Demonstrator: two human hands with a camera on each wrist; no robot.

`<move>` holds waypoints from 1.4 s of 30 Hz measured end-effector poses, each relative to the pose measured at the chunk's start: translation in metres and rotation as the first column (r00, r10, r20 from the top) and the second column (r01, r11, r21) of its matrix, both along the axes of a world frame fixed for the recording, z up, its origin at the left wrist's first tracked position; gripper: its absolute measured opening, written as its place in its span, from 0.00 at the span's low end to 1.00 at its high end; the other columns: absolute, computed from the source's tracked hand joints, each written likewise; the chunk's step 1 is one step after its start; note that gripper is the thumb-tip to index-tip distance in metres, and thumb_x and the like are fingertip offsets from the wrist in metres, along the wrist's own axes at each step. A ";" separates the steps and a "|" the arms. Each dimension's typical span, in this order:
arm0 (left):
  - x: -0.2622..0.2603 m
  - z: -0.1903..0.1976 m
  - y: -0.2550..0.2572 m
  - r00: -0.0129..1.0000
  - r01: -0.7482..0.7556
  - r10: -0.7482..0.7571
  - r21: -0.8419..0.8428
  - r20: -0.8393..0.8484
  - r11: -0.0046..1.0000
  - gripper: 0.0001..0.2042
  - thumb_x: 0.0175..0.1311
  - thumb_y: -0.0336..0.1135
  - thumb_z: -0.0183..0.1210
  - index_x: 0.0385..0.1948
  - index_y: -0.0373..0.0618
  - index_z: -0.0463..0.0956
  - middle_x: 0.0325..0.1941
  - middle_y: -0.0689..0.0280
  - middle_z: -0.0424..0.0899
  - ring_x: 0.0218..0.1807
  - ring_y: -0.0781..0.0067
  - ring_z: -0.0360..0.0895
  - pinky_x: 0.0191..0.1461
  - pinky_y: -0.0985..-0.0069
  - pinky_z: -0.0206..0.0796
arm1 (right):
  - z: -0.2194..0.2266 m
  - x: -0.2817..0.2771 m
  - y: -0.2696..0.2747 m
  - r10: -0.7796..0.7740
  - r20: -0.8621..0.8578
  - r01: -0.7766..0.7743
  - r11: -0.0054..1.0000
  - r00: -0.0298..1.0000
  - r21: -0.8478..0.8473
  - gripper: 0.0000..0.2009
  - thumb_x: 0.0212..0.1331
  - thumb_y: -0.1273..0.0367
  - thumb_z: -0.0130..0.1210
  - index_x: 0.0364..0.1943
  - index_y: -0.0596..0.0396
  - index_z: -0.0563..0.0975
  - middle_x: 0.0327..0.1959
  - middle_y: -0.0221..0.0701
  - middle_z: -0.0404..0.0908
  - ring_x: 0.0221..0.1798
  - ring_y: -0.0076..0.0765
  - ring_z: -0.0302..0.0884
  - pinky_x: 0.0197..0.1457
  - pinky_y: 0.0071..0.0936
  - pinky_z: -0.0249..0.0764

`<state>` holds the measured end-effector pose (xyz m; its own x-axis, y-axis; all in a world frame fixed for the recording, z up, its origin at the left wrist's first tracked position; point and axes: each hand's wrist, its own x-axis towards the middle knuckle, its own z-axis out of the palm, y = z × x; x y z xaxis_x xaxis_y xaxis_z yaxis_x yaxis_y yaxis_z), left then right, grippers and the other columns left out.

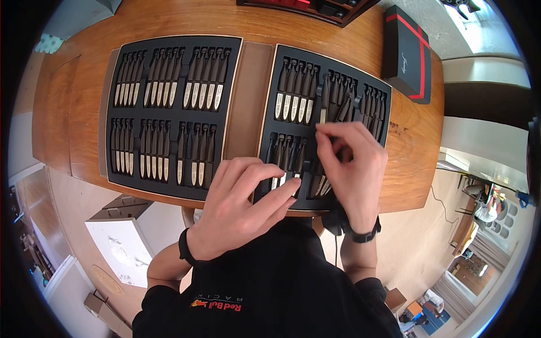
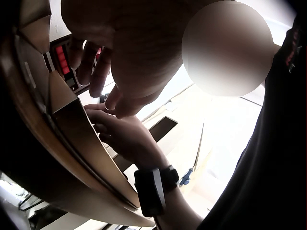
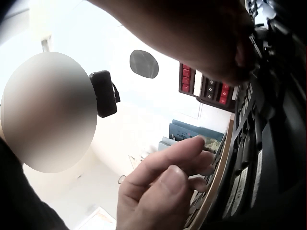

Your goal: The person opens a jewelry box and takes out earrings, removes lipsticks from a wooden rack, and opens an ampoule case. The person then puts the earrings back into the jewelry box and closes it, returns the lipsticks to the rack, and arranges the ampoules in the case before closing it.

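A two-part case holds rows of slim dark pieces with pale, blade-like ends. Its right tray (image 1: 313, 127) lies under both hands. Thumb and forefinger of my right hand (image 1: 355, 160) pinch the pale end of one slim dark piece (image 1: 324, 98) in the upper middle compartment. Beside it, another piece lies slanted across its row. My left hand (image 1: 236, 194) hovers over the lower left compartment, fingers spread and bent, with fingertips right at the pale ends there. In the right wrist view, the left hand (image 3: 160, 187) shows nothing between its thumb and forefinger.
The left tray (image 1: 180, 114) is filled with similar rows, and a brown spine (image 1: 248, 101) joins the two. A black box with red ribbon (image 1: 406, 56) lies at the back right of the wooden table (image 1: 417, 152). A dark wooden rack (image 1: 315, 8) stands behind.
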<state>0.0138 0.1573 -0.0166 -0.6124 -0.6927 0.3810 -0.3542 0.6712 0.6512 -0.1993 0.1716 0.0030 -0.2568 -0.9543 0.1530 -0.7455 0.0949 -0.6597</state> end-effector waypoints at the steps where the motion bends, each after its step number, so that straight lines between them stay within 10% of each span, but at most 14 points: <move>1: 0.002 0.001 -0.001 1.000 -0.005 0.005 0.000 0.003 1.000 0.20 0.49 0.29 0.77 0.48 0.48 0.90 0.49 0.66 0.82 0.48 0.59 0.78 0.51 0.62 0.71 | 0.003 0.004 0.007 0.001 0.095 -0.002 1.000 0.995 0.009 0.08 0.59 0.79 0.69 0.41 0.56 0.88 0.34 0.34 0.86 0.27 0.29 0.83 0.29 0.26 0.76; 10: 0.021 -0.001 -0.006 0.983 -0.070 0.069 0.001 0.173 0.998 0.23 0.53 0.26 0.71 0.56 0.46 0.87 0.61 0.62 0.83 0.59 0.54 0.79 0.59 0.59 0.71 | 0.000 0.047 0.057 0.098 0.526 -0.184 0.977 0.845 0.113 0.09 0.60 0.78 0.70 0.45 0.57 0.88 0.35 0.30 0.88 0.24 0.18 0.79 0.25 0.20 0.73; 15: 0.024 0.002 -0.008 0.957 -0.010 0.027 -0.060 0.289 0.998 0.23 0.54 0.27 0.71 0.56 0.46 0.87 0.68 0.62 0.80 0.64 0.54 0.77 0.61 0.59 0.69 | -0.004 0.052 0.056 0.147 0.458 -0.234 0.962 0.877 0.141 0.08 0.62 0.77 0.69 0.44 0.58 0.86 0.32 0.33 0.84 0.24 0.29 0.82 0.28 0.27 0.77; 22: 0.020 0.005 -0.010 0.940 0.004 0.022 -0.075 0.341 0.997 0.23 0.53 0.31 0.74 0.55 0.50 0.87 0.69 0.62 0.79 0.64 0.52 0.76 0.60 0.58 0.67 | 0.002 0.042 0.053 0.173 0.345 -0.239 0.958 0.922 0.159 0.05 0.61 0.79 0.70 0.39 0.60 0.86 0.31 0.30 0.86 0.25 0.21 0.84 0.27 0.20 0.77; 28: 0.014 0.004 -0.007 0.931 -0.010 0.037 -0.077 0.364 0.997 0.25 0.51 0.35 0.77 0.55 0.49 0.87 0.68 0.63 0.79 0.63 0.52 0.76 0.59 0.58 0.67 | 0.009 0.012 0.046 -0.066 0.230 0.032 0.989 0.971 0.147 0.09 0.62 0.78 0.69 0.46 0.57 0.86 0.36 0.32 0.84 0.27 0.26 0.81 0.29 0.25 0.76; 42: 0.004 0.009 -0.004 0.890 -0.108 0.149 -0.117 0.431 0.987 0.23 0.49 0.30 0.76 0.52 0.50 0.88 0.67 0.64 0.79 0.61 0.54 0.76 0.57 0.59 0.65 | -0.004 -0.009 0.017 -0.027 -0.162 0.049 0.990 0.986 0.133 0.24 0.62 0.74 0.71 0.63 0.58 0.81 0.47 0.37 0.76 0.38 0.38 0.80 0.42 0.35 0.80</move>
<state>0.0177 0.1532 -0.0080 -0.6388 -0.7530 0.1578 -0.6763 0.6474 0.3514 -0.2078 0.1885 -0.0009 -0.2762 -0.9589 0.0646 -0.8344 0.2059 -0.5113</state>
